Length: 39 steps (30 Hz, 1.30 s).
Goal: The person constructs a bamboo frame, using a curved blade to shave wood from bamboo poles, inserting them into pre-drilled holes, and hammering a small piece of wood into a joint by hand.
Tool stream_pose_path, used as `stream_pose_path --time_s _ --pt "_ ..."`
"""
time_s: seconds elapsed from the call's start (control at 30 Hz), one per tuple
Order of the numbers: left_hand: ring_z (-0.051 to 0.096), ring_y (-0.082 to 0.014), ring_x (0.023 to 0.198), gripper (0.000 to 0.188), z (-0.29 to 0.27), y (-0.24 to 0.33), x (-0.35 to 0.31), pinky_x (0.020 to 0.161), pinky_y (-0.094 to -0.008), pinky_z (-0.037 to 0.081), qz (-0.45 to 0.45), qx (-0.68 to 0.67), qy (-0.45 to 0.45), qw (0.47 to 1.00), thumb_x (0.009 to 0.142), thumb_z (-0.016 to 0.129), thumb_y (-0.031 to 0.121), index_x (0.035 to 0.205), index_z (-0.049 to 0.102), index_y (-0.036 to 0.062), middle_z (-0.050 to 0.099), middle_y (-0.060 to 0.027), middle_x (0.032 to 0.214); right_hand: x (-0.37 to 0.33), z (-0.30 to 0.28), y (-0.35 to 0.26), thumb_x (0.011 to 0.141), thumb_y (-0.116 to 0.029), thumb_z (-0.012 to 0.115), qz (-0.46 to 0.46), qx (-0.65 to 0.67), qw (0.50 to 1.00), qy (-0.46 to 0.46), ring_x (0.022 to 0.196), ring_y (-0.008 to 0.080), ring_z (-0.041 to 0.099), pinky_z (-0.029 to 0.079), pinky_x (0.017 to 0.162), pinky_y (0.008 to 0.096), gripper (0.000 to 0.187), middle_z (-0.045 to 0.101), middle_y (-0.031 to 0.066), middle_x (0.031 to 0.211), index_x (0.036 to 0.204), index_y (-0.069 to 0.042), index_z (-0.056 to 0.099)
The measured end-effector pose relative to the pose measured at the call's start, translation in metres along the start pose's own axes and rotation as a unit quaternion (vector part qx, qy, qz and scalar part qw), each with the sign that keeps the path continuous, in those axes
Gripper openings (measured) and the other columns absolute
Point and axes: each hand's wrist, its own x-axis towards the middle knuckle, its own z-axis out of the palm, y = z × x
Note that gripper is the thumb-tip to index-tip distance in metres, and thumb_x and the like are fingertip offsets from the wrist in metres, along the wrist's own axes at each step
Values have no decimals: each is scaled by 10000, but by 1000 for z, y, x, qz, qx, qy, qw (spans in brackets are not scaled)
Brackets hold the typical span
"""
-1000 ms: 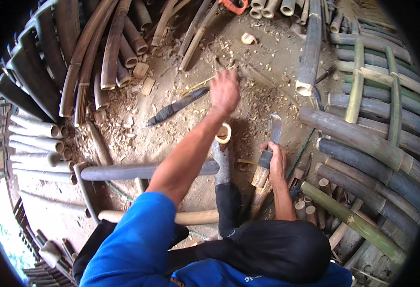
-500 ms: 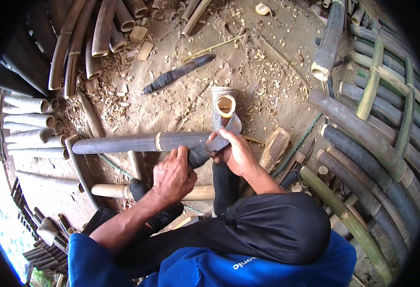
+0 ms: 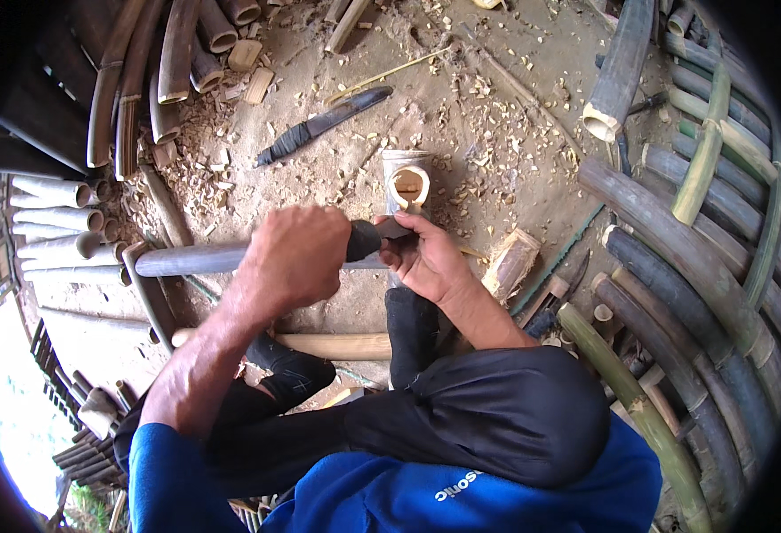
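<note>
My left hand [image 3: 297,258] is wrapped round the black-bound handle of a knife [image 3: 364,240], above a dark bamboo pole [image 3: 186,260]. My right hand [image 3: 430,258] is closed on the knife's blade near the handle, and its fingers hide much of the blade. Just beyond those fingers is a pale bamboo tube [image 3: 406,160] with a round hole cut in its side. Whether the blade touches the tube cannot be made out. Part of the dark pole is hidden behind my left hand.
Another knife [image 3: 324,126] with a wrapped handle lies on the dirt floor among wood chips. Bamboo poles [image 3: 675,249] are stacked on the right, and more tubes [image 3: 53,222] lie at the left. A cut wood block [image 3: 512,264] sits right of my right hand.
My left hand has risen up and forward with the knife handle and now covers part of the dark pole. The blade has turned and shows less. My right hand still holds it.
</note>
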Motion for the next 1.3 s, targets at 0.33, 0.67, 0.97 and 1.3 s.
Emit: stream_pose_path --time_s 0.33,0.67,0.97,1.3 --pt "680 -486 863 510 159 97 6 784 -527 543 -172 -475 70 860 804 742 267 1077 479 -74 667 -324 853 -9 9 -51 963 -261 512 25 -535 829 162 520 165 609 504 406 302 289 686 112 761 901 -16 652" --pt "730 -257 716 449 100 -24 -5 763 -398 579 -257 -447 92 852 624 862 235 981 746 -10 744 -180 823 33 34 -18 1010 -202 513 -1 -249 967 52 685 254 695 612 600 413 198 698 195 928 1032 -18 580" --pt "663 -344 597 91 54 -13 -3 619 -456 544 -38 -104 335 936 823 632 103 832 625 13 655 -157 690 8 28 -12 1006 -214 469 -39 -66 997 30 732 166 658 580 636 331 235 704 143 969 1090 -39 600" --pt "713 -298 705 143 4 5 10 680 -407 551 -145 -90 173 970 728 704 92 826 708 -11 711 -174 762 15 34 -26 1003 -162 459 -22 29 999 -33 794 201 633 562 666 327 173 692 121 1053 1045 -56 589"
